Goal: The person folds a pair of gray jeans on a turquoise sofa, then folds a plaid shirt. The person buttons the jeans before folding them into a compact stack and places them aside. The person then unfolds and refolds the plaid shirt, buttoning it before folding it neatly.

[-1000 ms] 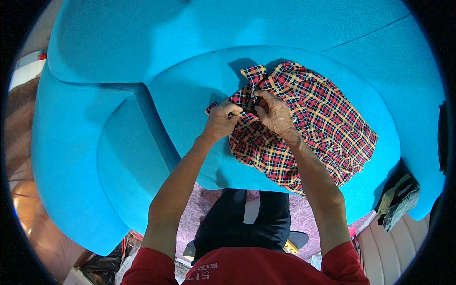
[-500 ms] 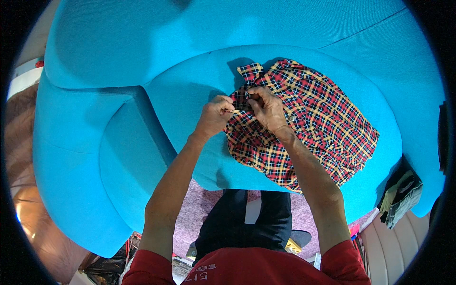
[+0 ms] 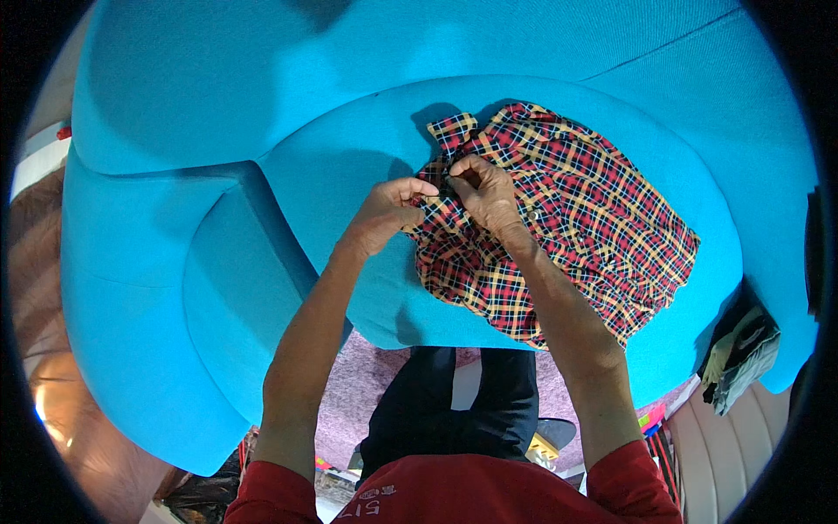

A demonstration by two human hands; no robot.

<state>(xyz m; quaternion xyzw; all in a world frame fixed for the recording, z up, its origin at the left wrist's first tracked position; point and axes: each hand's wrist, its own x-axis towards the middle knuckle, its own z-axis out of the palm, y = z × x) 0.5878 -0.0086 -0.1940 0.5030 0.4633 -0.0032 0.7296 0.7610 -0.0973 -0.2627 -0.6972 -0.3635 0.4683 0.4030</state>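
Observation:
A red, black and yellow plaid shirt lies spread on the seat of a bright blue sofa, its collar toward the back. My left hand pinches the shirt's front edge near the collar. My right hand grips the same stretch of fabric right beside it, fingertips almost touching the left hand's. Both forearms reach up from the lower edge, bare below red sleeves.
The sofa's armrest bulges at the left. Folded dark and light cloth lies at the sofa's right edge. My dark trousers stand on a purple rug below the seat.
Both hands have shifted slightly up along the shirt's front toward the collar, staying pinched on the fabric; the shirt itself has barely moved.

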